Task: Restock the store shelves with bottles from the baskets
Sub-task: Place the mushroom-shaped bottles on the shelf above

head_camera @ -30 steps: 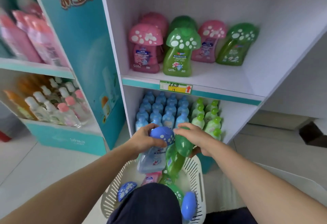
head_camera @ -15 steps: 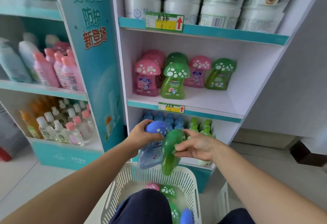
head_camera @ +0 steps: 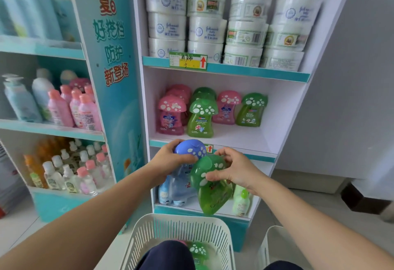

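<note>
Hands grip mushroom caps — left (head_camera: 170, 160) on blue bottle (head_camera: 189, 150), right (head_camera: 233, 168) on green bottle (head_camera: 210, 181); smooth plastic looks slippery — hold beneath the cap.

The teal side panel (head_camera: 110, 56) is showing big Chinese words: 夏日 in red on top, 好搭档 and 防护 in blue, then 新登场 in red. The white tubs (head_camera: 168, 27) are showing blue writing saying Johnson's baby powder. One tub (head_camera: 248, 36) is showing a black barcode. A tag (head_camera: 188, 60) on the shelf edge (head_camera: 255, 73) is showing a red up arrow and messy handwriting. Another red arrow (head_camera: 210, 148) is peeking out beside the blue bottle (head_camera: 190, 149).
</note>
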{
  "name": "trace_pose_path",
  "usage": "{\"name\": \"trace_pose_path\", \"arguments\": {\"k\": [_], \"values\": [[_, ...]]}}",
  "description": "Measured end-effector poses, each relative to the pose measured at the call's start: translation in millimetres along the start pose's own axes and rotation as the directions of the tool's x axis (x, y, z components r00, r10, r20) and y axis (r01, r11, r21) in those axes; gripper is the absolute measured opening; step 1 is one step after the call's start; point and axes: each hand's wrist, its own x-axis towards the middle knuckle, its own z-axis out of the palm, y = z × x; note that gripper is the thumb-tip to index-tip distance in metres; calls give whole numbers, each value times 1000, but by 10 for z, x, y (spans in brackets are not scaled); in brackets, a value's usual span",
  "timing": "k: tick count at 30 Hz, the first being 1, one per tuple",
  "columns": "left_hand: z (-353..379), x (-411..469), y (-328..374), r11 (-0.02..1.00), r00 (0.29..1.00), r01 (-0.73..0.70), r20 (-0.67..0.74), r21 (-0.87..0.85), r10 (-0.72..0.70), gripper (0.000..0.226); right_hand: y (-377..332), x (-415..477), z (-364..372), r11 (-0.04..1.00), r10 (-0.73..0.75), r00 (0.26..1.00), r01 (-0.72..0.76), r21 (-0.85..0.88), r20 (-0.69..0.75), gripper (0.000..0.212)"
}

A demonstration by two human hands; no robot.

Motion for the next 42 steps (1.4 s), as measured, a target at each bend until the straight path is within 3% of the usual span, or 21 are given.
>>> {"name": "trace_pose_path", "arguments": {"k": [6, 12, 17, 21, 25, 29, 36, 42], "values": [[-13, 5, 260, 997, 998, -66, -15, 35, 66, 51, -267, -48, -310, 994, -68, 993, 76, 80, -99, 48], [19, 56, 497, 990, 990, -137, -11, 37, 137, 56, -434, 30, -665, 990, -107, 969, 126, 70, -224, 78], [121, 239, 755, 974, 979, -202, -4, 105, 204, 57, -443, 51, -835, 988, -110, 966, 132, 82, -233, 54], [280, 445, 1050, 934, 963, -265, 23, 239, 267, 50, -361, 87, -932, 988, -99, 966, 124, 92, -238, 53], [518, 679, 1306, 835, 936, -339, 61, 435, 348, 41, -266, 154, -1018, 986, -87, 961, 120, 112, -263, 65], [764, 961, 1440, 716, 915, -367, 91, 593, 394, 45, -163, 216, -1092, 983, -79, 953, 123, 137, -293, 85], [1030, 1486, 1501, 478, 910, -340, 155, 810, 385, 48, -31, 305, -1201, 974, -98, 940, 158, 162, -328, 87], [1146, 1884, 1434, 324, 912, -312, 185, 893, 367, 44, 57, 370, -1275, 969, -112, 942, 174, 174, -316, 80]]}}
